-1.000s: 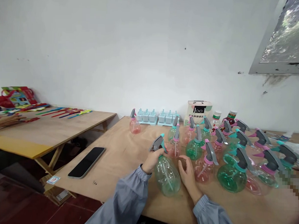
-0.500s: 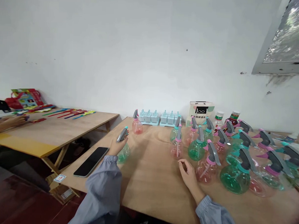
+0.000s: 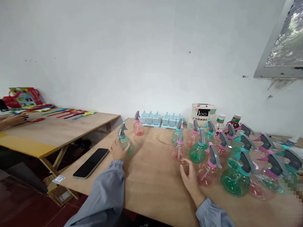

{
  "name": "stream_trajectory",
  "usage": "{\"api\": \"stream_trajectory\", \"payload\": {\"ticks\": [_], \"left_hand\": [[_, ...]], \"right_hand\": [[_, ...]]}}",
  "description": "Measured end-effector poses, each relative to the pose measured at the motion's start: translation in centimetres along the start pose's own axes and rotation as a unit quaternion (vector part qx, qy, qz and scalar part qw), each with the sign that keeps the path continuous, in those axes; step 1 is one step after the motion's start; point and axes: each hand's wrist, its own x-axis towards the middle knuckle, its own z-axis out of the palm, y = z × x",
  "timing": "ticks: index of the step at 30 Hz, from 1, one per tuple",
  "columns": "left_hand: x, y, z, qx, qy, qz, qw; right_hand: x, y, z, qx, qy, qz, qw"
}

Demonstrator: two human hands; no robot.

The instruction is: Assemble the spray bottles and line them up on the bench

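My left hand curves its fingers round the near side of a clear green spray bottle with a grey trigger head, upright on the left part of the table. Behind that bottle stands a pink spray bottle. My right hand hovers low over the table, thumb and fingers apart and holding nothing. Its fingertips are close to another pink spray bottle; I cannot tell whether they touch. Right of this hand are a pink spray bottle and a larger green spray bottle among several more.
A black phone lies left of my left arm. Light blue ice-pop moulds, a paper bag and two capped bottles stand by the wall. On the left table, another person's hand is near colourful strips.
My left hand has shifted from the green spray bottle's trigger head down to its round body, and the bottle's nozzle points differently. My right hand's fingers have spread slightly.
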Motion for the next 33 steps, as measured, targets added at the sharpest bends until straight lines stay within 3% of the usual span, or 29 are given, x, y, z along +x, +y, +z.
{"api": "stream_trajectory", "payload": {"ticks": [2, 4, 7, 9, 12, 15, 17, 22, 24, 28, 30, 33], "left_hand": [[1.0, 0.6, 0.3, 0.018, -0.030, -0.001, 0.999], [2.3, 1.5, 0.7, 0.026, -0.071, -0.011, 0.997], [4.0, 2.6, 1.2, 0.003, -0.128, -0.039, 0.991], [4.7, 3.0, 1.5, -0.034, -0.140, -0.043, 0.989], [5.1, 3.3, 2.0, -0.068, -0.141, -0.031, 0.987], [5.1, 3.4, 2.6, -0.057, -0.136, -0.045, 0.988], [5.0, 3.6, 2.9, -0.035, -0.131, -0.057, 0.989], [4.7, 4.0, 3.1, -0.016, -0.115, -0.037, 0.993], [4.2, 3.9, 3.0, -0.015, -0.057, -0.034, 0.998], [2.0, 3.4, 3.4, -0.041, 0.093, 0.052, 0.993], [0.0, 3.5, 3.8, -0.088, 0.112, 0.124, 0.982], [-3.4, 5.3, 4.1, -0.161, 0.083, 0.258, 0.949]], "right_hand": [[-0.1, -0.4, 0.1, -0.001, 0.032, -0.051, 0.998], [-0.1, -0.7, 0.4, -0.011, 0.013, -0.081, 0.997], [-0.2, -0.8, 1.0, -0.021, -0.017, -0.095, 0.995], [-0.2, -0.6, 1.3, -0.011, 0.019, -0.097, 0.995], [-0.3, -0.6, 1.0, -0.012, 0.035, -0.087, 0.996], [-0.3, -0.8, 0.2, -0.025, -0.057, -0.109, 0.992], [-0.2, -1.1, -0.2, -0.018, -0.086, -0.145, 0.986], [0.1, -1.6, -0.5, -0.009, -0.047, -0.176, 0.983], [0.1, -2.1, -0.8, -0.006, -0.028, -0.200, 0.979], [-0.5, -3.3, -1.2, -0.079, -0.095, -0.199, 0.972], [-0.8, -3.8, -1.3, -0.090, -0.117, -0.214, 0.966], [-1.0, -4.7, -1.5, -0.065, -0.079, -0.235, 0.967]]}}
